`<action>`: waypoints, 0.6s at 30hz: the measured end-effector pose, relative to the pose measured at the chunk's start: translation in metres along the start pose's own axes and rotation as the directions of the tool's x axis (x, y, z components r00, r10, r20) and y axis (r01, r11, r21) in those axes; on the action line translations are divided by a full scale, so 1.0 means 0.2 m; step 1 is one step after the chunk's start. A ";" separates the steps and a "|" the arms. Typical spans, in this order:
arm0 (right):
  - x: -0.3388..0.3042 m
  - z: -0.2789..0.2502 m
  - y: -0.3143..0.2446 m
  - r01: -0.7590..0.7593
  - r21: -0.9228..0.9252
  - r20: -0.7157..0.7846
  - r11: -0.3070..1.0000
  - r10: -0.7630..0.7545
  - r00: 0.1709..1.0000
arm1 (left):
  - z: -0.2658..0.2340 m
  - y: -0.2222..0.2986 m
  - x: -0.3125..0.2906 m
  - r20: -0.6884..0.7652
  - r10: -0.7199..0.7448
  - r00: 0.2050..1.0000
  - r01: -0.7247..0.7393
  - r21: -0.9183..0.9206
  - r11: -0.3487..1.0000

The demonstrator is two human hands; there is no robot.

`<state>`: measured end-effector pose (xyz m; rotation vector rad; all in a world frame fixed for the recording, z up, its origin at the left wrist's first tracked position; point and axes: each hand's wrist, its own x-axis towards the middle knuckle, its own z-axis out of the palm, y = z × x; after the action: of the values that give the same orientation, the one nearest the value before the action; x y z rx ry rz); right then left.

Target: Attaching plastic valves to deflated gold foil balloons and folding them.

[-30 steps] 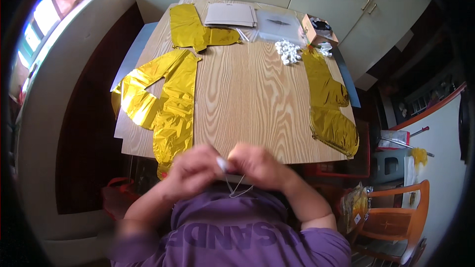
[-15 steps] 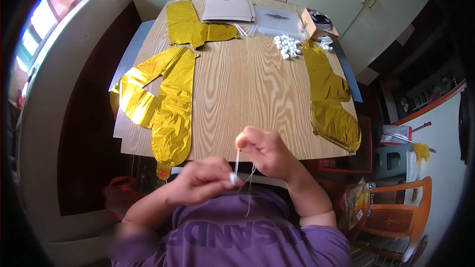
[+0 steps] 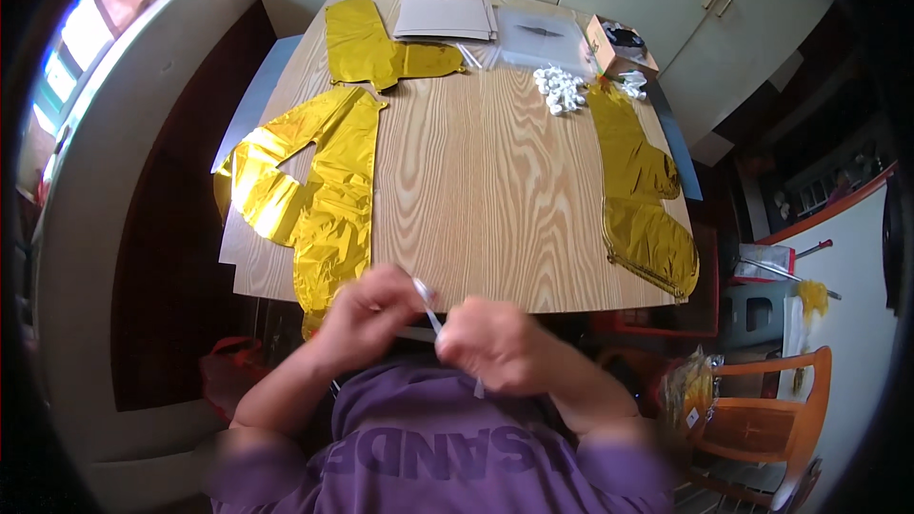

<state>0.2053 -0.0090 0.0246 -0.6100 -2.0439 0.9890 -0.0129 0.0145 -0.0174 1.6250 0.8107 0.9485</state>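
Note:
A narrow white ribbon (image 3: 431, 312) stretches between my hands in front of my chest, just off the table's near edge. My left hand (image 3: 367, 319) pinches its upper end, where a white bit shows at the fingertips. Fingers curled, my right hand (image 3: 490, 343) grips the lower part; this hand is slightly smeared by motion. A pale loose end hangs below it against my purple shirt. Beside my left hand lies a flat gold foil balloon (image 3: 333, 190) shaped like a figure four, its lower tip partly behind that hand.
On the wood-grain table (image 3: 457, 190) lie another gold foil balloon (image 3: 362, 43) at far left and one (image 3: 638, 181) at right. Grey cards (image 3: 446, 17), a clear plastic sheet (image 3: 543, 38), a heap of small white rolls (image 3: 560, 90) and a box (image 3: 624, 46) sit at the back. A wooden chair (image 3: 762, 419) stands right.
My left hand has risen and moved slightly left, while my right hand has dropped toward my chest. The ribbon between them now slants down to the right.

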 end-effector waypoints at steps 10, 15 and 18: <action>0.07 -0.07 0.03 -0.105 -0.129 -0.161 0.986 0.084 0.983 | 0.05 0.12 -0.01 0.224 0.115 0.968 -0.143 0.111 0.984; 0.01 0.05 0.08 -0.112 -0.018 0.008 0.993 0.113 0.994 | -0.01 0.10 0.03 -0.114 -0.184 0.976 0.146 -0.279 0.949; 0.08 -0.05 0.06 -0.031 -0.226 -0.037 0.974 0.023 0.999 | 0.07 0.04 0.01 0.029 -0.019 0.999 0.019 -0.031 0.999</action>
<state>0.2044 0.0135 0.0250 -0.7695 -2.1397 0.7603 0.0011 0.0074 -0.0106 1.5976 0.7865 0.9183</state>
